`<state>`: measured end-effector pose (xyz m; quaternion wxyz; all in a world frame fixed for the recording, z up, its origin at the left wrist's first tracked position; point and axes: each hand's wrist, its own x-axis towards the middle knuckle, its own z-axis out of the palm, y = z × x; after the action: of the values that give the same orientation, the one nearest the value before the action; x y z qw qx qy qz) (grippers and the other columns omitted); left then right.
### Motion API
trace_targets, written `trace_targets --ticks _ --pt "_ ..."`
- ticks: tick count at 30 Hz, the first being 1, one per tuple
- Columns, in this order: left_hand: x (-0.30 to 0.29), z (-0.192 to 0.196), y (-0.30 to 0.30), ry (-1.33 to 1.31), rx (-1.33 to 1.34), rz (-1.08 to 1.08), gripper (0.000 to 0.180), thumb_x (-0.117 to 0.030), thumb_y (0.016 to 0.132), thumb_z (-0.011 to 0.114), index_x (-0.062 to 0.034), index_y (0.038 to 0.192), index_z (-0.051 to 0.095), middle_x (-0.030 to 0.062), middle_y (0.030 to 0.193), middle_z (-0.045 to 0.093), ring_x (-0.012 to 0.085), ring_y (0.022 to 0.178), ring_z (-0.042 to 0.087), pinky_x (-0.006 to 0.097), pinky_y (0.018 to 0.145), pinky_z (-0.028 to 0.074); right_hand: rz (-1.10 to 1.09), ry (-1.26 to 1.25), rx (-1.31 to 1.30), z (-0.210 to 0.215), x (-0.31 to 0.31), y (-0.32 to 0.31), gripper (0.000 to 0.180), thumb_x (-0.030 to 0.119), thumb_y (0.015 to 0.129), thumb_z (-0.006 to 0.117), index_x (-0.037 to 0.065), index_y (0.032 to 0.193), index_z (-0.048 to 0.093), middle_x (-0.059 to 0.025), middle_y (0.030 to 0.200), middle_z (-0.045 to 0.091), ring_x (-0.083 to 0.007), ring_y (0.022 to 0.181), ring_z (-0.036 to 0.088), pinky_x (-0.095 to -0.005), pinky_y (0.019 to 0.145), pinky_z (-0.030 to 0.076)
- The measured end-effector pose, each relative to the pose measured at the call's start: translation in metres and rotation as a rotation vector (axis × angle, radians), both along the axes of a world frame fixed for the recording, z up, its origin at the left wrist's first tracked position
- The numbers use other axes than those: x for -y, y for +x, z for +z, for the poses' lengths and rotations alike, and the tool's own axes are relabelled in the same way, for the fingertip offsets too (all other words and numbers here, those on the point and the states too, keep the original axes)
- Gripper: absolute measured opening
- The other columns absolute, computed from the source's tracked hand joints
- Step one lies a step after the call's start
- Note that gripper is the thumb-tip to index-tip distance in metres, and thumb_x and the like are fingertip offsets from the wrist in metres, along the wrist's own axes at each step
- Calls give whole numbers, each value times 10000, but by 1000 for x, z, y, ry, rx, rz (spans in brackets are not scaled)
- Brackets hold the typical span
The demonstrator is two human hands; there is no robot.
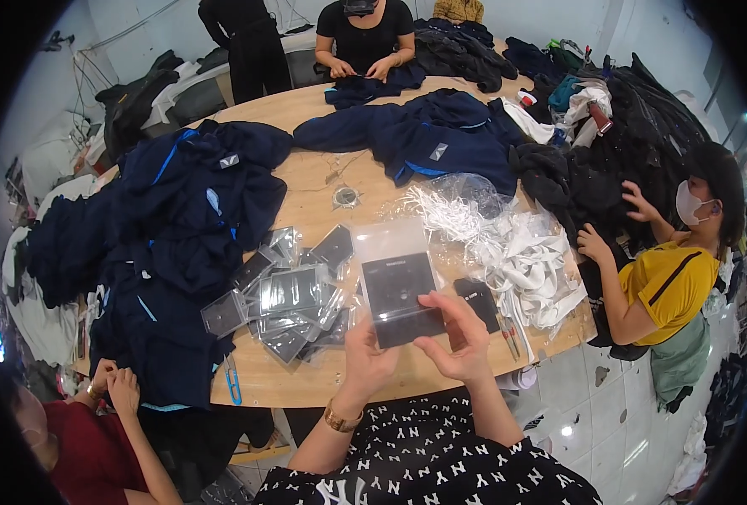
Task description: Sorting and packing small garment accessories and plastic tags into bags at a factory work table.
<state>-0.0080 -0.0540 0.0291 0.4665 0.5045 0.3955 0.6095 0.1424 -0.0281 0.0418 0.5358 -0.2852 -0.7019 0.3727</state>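
In front of me a black card (400, 290) sits in a clear plastic sleeve (393, 236), whose see-through upper part extends past the card. My left hand (368, 352) grips the sleeve at its lower left edge, its fingers partly hidden behind. At the lower right, my right hand (459, 337) is closed on the sleeved card, with fingertips on its front face. Left of my hands lies a loose pile of dark cards in clear sleeves (294, 295). To the right, a bare black card (477, 303) lies on the table.
Navy garments (197, 202) cover the table's left side; another navy jacket (441, 139) lies farther back. White straps and cords (525, 261) heap at right. Blue thread snips (232, 383) rest near the front edge. Co-workers sit or stand around the wooden table (323, 181).
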Motion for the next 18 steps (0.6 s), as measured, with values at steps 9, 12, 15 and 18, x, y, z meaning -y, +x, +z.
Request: trace_targets --ticks 9,12,15,18 --pt "2 8 8 -56 -138 14 210 -29 788 581 -5 995 601 85 864 639 134 783 602 263 700 467 -30 -76 -194 -10 -3 -10 531 -95 733 595 -25 1218 392 -140 1069 518 -171 959 518 -269 827 414" --pt "0 11 5 -24 -241 12 206 -39 782 586 -3 984 605 97 862 640 135 777 603 264 694 462 -25 -100 -255 -3 -6 -15 543 -93 745 590 -20 1236 369 -144 1108 504 -154 940 522 -246 813 426" --pt "1 19 2 29 -357 14 199 -50 777 592 -2 969 610 111 852 638 151 764 607 267 694 457 -6 -153 -324 -1 -8 -16 572 -97 745 588 -15 1253 338 -153 1133 491 -152 955 516 -247 817 427" --pt "2 11 1 -52 -321 28 196 -58 778 589 -8 966 615 109 845 637 168 740 605 274 692 455 -19 -215 -354 -8 -9 -17 576 -83 738 610 -6 1248 352 -151 1115 514 -145 944 527 -245 794 440"
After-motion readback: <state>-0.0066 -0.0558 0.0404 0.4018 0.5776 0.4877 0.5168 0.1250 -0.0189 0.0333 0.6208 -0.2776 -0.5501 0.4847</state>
